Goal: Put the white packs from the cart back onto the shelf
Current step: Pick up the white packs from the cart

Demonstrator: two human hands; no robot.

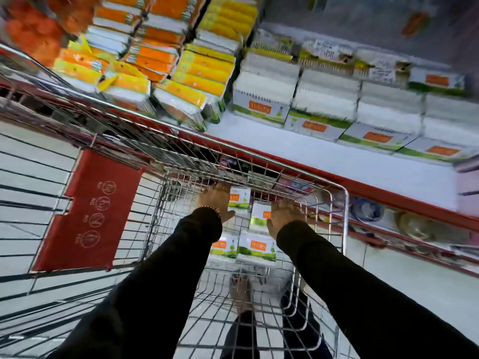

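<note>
Several white packs with green and orange print lie in the bottom of the wire cart [344,203]. My left hand [215,200] is down inside the cart, with fingers and thumb bracketing the left edge of the far pack [240,200]. My right hand [286,216] has its fingers spread against the right side of a second pack [258,217]. Two more packs [224,248] [256,250] lie nearer to me. Stacks of matching white packs [324,107] stand on the white shelf [337,167] above the cart.
Orange and yellow packs [197,73] fill the shelf's left part. A red shelf edge [375,189] runs just beyond the cart rim, with metal dishes [412,226] on a lower shelf. The cart's red child-seat flap [96,211] is at left. My foot [239,294] shows through the cart floor.
</note>
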